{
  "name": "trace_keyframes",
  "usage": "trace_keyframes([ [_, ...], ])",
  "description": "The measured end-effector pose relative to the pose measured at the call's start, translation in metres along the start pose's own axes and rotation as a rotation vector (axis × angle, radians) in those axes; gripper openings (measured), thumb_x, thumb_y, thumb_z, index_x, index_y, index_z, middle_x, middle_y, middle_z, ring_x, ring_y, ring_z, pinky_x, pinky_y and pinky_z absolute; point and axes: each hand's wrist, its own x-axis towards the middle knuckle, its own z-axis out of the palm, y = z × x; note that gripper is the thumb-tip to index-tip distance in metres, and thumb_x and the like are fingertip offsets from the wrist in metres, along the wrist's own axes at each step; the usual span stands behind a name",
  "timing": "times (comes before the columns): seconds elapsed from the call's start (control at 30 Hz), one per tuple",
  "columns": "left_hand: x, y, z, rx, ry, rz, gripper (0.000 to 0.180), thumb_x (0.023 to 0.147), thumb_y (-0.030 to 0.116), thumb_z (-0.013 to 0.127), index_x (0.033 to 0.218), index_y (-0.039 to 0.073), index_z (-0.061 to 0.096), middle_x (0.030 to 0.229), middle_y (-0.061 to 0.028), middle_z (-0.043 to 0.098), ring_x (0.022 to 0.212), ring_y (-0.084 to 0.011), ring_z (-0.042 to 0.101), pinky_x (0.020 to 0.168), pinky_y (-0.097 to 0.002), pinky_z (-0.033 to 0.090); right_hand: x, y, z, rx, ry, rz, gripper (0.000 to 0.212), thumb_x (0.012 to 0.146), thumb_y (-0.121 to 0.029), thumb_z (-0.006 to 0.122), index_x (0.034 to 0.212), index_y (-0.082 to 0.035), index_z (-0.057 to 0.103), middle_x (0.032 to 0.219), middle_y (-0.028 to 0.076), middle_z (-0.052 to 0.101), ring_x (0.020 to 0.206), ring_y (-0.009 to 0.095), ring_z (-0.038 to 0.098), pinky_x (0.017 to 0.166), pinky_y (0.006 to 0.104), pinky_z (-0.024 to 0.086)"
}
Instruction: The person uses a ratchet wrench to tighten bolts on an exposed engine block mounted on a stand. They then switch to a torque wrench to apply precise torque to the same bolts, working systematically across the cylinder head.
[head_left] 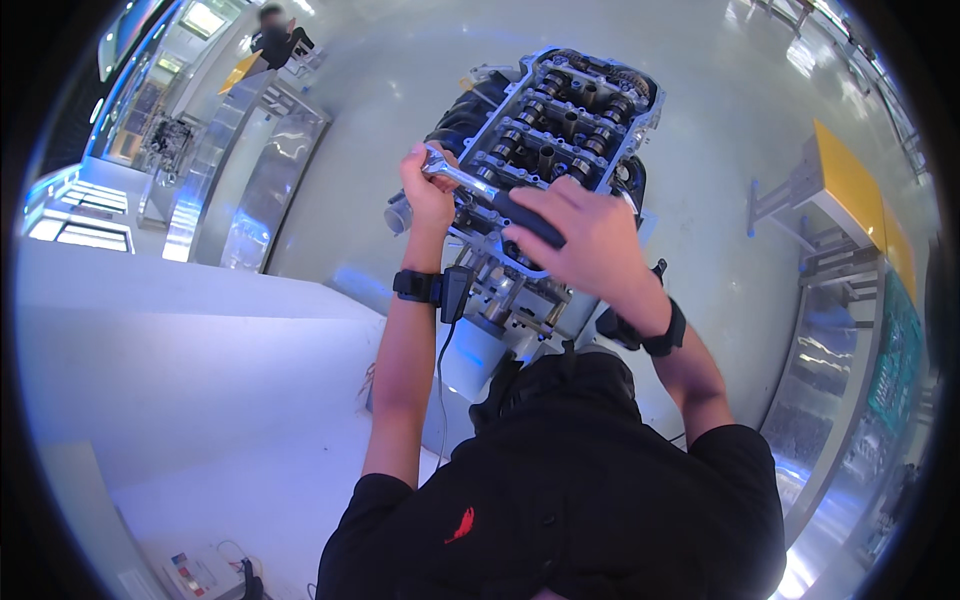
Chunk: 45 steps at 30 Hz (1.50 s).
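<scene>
A ratchet wrench [466, 181] with a chrome head and black handle slants across the near left part of an engine [570, 123]. My left hand [430, 188] is closed around its head end, beside the engine's left edge. The black grip sits in my right hand [587, 237], whose fingers curl over it above the near end of the engine. The engine's top is uncovered, with camshafts and several round bores showing inside a silver rim. What lies under the wrench head is hidden by my left hand.
A metal stand [520, 297] carries the engine. To the right is a workbench with a yellow top [846, 182] and a teal tool tray [897, 345]. A white block [215, 345] fills the near left. Another person [277, 38] is at the far left by a metal bench [262, 150].
</scene>
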Motion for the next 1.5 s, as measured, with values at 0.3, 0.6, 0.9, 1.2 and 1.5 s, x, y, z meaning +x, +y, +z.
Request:
trace_keyframes([
  [0.3,0.009,0.004,0.006,-0.006,-0.030,-0.115,0.049,0.098,0.045,0.039,0.060,0.014,0.036,0.051,0.0048,0.024,0.045,-0.0087,0.024,0.045,-0.0273,0.020,0.016,0.019,-0.001,-0.176,-0.029,0.010,0.029,0.083,-0.026,0.070,0.110,-0.016,0.067,0.077,0.003,0.060,0.064,0.023,0.062,0.052,0.0346,0.049],
  [0.6,0.009,-0.011,0.030,0.082,0.283,-0.046,0.040,0.098,0.035,0.048,0.065,0.014,0.038,0.053,0.0059,0.031,0.043,-0.0052,0.027,0.043,-0.0257,0.018,0.024,0.022,0.005,-0.347,-0.039,0.023,0.021,0.084,-0.027,0.067,0.091,-0.007,0.062,0.071,0.005,0.056,0.064,0.022,0.063,0.054,0.0347,0.051],
  [0.9,0.001,-0.010,0.021,0.030,0.264,-0.006,0.043,0.098,0.039,0.042,0.064,0.015,0.036,0.051,0.0045,0.031,0.044,-0.0081,0.024,0.044,-0.0282,0.019,0.023,0.027,0.022,-0.464,-0.161,0.037,0.030,0.081,-0.035,0.071,0.077,-0.011,0.053,0.064,0.002,0.055,0.053,0.022,0.060,0.046,0.0349,0.048],
  [1.2,-0.061,-0.023,0.060,0.820,0.066,0.377,0.025,0.086,0.020,0.064,0.070,0.005,0.052,0.056,0.0018,0.042,0.058,-0.0076,0.047,0.055,-0.0215,0.032,0.082,0.147,0.037,-0.083,-0.286,-0.418,0.017,0.062,-0.007,0.067,0.075,-0.015,0.059,0.071,-0.001,0.059,0.074,0.023,0.062,0.063,0.0364,0.046],
  [1.5,-0.017,-0.006,0.004,0.051,0.159,0.061,0.046,0.097,0.047,0.050,0.070,0.010,0.044,0.059,0.0032,0.031,0.053,-0.0090,0.029,0.052,-0.0279,0.023,0.087,0.090,0.038,-0.315,-0.365,-0.097,0.022,0.075,-0.027,0.072,0.085,-0.009,0.063,0.069,0.009,0.065,0.068,0.029,0.067,0.060,0.0398,0.052],
])
